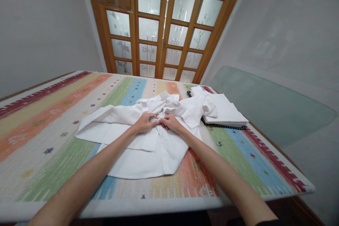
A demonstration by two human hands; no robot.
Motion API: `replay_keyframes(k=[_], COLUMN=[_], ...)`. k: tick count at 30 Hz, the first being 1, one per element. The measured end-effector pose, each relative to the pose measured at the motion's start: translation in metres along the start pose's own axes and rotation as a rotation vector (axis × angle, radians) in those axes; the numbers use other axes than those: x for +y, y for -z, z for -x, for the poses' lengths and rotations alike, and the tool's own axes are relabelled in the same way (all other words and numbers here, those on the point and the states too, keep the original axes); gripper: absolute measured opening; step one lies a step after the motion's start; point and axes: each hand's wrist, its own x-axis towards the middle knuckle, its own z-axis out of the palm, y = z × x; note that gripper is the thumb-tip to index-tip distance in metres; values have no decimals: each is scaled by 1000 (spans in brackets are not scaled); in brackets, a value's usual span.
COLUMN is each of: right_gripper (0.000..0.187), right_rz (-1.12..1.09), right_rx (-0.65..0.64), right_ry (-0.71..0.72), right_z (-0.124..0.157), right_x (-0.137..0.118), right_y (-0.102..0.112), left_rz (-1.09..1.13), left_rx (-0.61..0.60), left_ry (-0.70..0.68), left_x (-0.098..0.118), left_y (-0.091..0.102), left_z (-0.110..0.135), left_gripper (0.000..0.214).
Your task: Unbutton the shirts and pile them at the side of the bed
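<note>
A white shirt (144, 148) lies spread and rumpled on the striped cloth of the table (53, 130). My left hand (145, 122) and my right hand (171, 123) meet at the middle of the shirt's front. Both have their fingers closed in a pinch on the fabric along the front strip. The fingertips of the two hands almost touch. The shirt's collar end is bunched beyond my hands, and a sleeve runs out to the left.
A stack of folded white cloth on a dark folded piece (225, 114) sits at the table's right side, touching the shirt. A wooden door with frosted panes (164, 28) stands behind the table. A glass sheet (270, 106) leans on the right wall.
</note>
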Motion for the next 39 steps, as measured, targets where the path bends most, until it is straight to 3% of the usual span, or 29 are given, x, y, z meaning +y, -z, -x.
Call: replay_keyframes(k=[7,18,33,39], right_gripper=[33,45,35,35], right_rz=[-106,-62,312,376], right_rx=[66,30,175,213], right_ry=[9,90,262,264], right_z=[-1,-1,-7,-7], right_x=[0,1,10,11], right_y=[-4,-3,-9,-14], left_rz=[42,8,-93,-138], left_rx=[52,117,126,126], left_ry=[2,23,56,75], left_x=[3,6,8,6], left_y=[-2,-3,-6,-7], left_z=[1,-2,-1,-2], left_gripper=[32,21,13,7])
